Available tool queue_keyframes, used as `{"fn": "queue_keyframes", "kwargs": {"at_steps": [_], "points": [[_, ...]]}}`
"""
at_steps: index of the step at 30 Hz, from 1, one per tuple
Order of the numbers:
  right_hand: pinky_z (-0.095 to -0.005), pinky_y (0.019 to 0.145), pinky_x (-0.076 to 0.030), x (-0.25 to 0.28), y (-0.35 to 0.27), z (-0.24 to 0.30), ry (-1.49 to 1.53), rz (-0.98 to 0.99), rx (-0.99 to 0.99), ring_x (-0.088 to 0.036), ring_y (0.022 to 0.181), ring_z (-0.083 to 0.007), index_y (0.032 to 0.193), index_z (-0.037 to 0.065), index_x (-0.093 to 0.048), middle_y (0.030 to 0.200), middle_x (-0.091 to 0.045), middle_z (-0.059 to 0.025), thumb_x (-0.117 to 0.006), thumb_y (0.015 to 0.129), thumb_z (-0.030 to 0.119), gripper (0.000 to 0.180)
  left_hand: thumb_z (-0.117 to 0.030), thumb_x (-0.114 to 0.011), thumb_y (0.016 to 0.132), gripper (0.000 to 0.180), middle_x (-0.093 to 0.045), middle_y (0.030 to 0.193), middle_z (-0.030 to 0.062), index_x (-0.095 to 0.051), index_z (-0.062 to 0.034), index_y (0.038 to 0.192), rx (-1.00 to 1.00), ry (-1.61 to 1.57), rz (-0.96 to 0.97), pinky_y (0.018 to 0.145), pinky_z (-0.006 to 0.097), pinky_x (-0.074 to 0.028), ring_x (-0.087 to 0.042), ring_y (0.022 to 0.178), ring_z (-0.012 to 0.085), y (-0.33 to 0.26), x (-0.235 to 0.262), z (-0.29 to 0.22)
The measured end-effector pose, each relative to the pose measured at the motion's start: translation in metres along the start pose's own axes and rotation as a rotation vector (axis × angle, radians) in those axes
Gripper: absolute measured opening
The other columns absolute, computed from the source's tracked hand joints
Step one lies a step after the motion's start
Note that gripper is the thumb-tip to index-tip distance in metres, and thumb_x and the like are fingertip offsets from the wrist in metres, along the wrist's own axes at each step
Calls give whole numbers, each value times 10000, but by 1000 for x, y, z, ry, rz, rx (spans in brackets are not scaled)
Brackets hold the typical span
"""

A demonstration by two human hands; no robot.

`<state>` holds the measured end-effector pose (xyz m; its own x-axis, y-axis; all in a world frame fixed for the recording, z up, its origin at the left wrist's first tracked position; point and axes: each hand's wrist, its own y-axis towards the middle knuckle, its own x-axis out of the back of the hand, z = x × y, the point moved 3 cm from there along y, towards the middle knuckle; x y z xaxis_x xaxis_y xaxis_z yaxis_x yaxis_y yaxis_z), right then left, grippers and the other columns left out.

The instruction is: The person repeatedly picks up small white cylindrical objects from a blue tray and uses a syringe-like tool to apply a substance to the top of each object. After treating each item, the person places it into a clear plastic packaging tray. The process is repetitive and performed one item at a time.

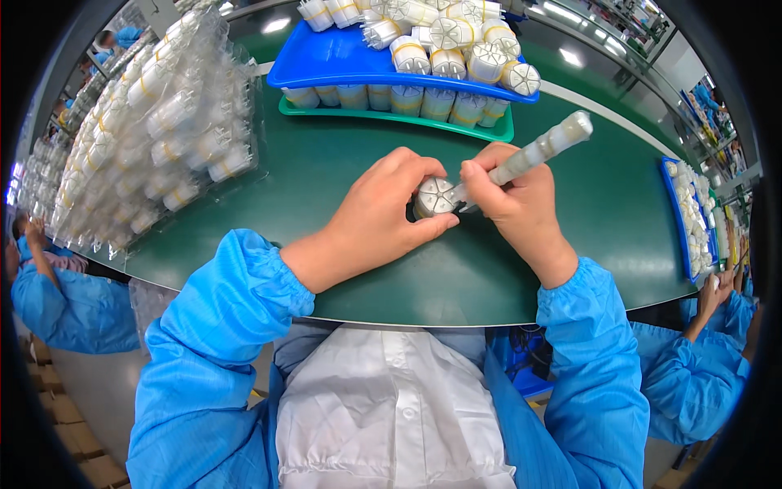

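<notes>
My left hand is closed around a small white round part, which rests at the table's middle. Thin lines divide its top into wedges like a wheel. In my right hand is a slim hand tool with a thick, pale, cloudy handle, gripped like a pen. The handle slants up to the right. The tool's narrow tip comes down at the right edge of the round part; whether it touches cannot be made out.
Beyond my hands, a blue tray heaped with similar white parts sits over a green tray of more. Clear bags of white parts pile up at left. Another blue tray stands at right. Co-workers in blue sleeves sit on both sides.
</notes>
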<state>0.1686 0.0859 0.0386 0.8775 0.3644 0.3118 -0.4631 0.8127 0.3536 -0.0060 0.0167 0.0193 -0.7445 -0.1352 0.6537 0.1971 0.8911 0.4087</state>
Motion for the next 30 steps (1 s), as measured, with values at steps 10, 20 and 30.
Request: {"fn": "queue_keyframes", "kwargs": {"at_steps": [10,20,30], "points": [[-250,560,-458,1,1,-1,-49,6,64,-583,624,-82,808,6,-653,698,-647,-30,-711,894,133,164,-57,-759,768,612,-628,1215,136,-500,-16,1321,-51,-157,-49,892,335,-513,-628,1101,248,-4,-5,-2],[-247,549,-454,7,2,4,64,-52,-14,-585,611,-78,808,6,-650,691,-653,-35,-704,900,130,164,-58,-766,781,583,-624,1210,134,-503,-30,1300,-29,-147,-76,889,340,-511,-632,1100,239,-4,-8,0],[-254,551,-449,0,1,-5,-41,24,66,-566,618,-72,803,2,-646,685,-637,-23,-705,904,137,179,-81,-789,772,630,-617,1211,131,-485,-34,1321,-57,-29,-51,882,334,-508,-621,1078,238,1,-7,-4]]}}
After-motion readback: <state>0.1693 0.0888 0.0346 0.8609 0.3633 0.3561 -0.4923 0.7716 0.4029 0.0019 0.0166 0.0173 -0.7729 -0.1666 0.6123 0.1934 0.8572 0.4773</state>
